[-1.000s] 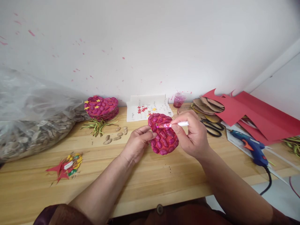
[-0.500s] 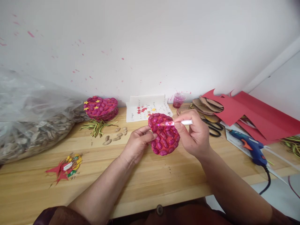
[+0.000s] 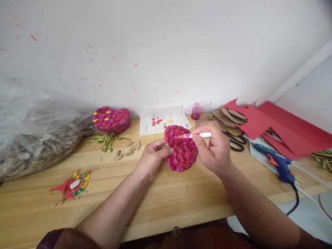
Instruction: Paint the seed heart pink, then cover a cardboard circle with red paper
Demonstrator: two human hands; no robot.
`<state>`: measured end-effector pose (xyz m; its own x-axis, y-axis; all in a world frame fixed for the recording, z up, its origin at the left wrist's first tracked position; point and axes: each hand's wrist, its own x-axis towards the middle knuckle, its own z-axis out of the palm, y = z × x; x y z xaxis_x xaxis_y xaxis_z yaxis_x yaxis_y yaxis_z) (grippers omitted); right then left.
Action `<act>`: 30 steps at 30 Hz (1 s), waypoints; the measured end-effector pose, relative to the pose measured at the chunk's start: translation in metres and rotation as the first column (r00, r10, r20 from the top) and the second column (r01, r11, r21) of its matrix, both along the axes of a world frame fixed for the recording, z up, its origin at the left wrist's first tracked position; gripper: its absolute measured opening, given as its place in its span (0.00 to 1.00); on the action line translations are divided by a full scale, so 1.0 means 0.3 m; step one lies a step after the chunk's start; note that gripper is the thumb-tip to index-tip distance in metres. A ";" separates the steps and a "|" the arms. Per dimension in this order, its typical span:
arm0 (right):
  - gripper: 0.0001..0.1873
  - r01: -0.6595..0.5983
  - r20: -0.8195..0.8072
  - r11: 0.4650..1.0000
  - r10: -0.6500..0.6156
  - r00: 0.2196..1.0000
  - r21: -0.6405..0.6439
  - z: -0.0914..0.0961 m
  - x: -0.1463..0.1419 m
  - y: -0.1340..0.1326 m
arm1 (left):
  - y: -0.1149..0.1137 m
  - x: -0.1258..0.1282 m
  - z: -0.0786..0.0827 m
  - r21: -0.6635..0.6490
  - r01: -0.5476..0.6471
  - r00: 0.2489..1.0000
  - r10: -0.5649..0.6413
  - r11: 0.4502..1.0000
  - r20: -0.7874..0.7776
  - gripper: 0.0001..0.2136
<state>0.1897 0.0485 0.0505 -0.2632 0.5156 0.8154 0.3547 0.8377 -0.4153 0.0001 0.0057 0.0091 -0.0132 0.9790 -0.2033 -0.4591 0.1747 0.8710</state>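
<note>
My left hand (image 3: 155,155) grips the left edge of a round red disc covered in magenta-painted peanuts (image 3: 182,156), thumb on its front. The disc is held up off the table, tilted toward me. In my right hand (image 3: 214,145) is a white-handled paintbrush (image 3: 204,135), pinched between thumb and fingers. Its pink-stained tip lies against the peanuts at the disc's upper left. Behind the disc, a clear plastic cup of magenta paint (image 3: 197,111) stands by the wall. The fingers of my left hand behind the disc are hidden.
At left are a plastic bag of peanuts (image 3: 46,145), stacked magenta discs (image 3: 114,121) and loose peanuts (image 3: 129,151). White paper (image 3: 145,128) with small stars lies at the back. To the right are black-handled scissors (image 3: 237,141), red paper (image 3: 290,128) and a blue glue gun (image 3: 281,166) with its cord.
My right hand and the paintbrush have shifted very slightly left and up across the disc. The disc and my left hand stay nearly still.
</note>
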 end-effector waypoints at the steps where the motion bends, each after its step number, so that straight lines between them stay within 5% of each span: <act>1: 0.05 0.008 -0.009 1.000 -0.008 1.000 0.002 0.000 0.000 0.000 | 0.000 0.000 -0.001 0.005 0.001 1.000 -0.001 1.000 -0.003 0.17; 16: 0.02 -0.023 -0.080 0.988 0.010 0.997 -0.156 -0.006 0.008 0.001 | -0.004 0.002 0.008 0.028 0.003 0.999 -0.002 1.000 -0.039 0.16; 30: 0.01 -0.010 -0.065 0.986 -0.001 0.998 -0.166 -0.008 0.014 0.005 | -0.004 0.005 0.011 0.016 0.010 1.000 -0.009 1.000 -0.018 0.16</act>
<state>0.1939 0.0499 0.0481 -0.2157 0.6442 0.7338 0.3189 0.7568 -0.5707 0.0015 0.0045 0.0126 -0.0075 0.9822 -0.1877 -0.4418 0.1651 0.8818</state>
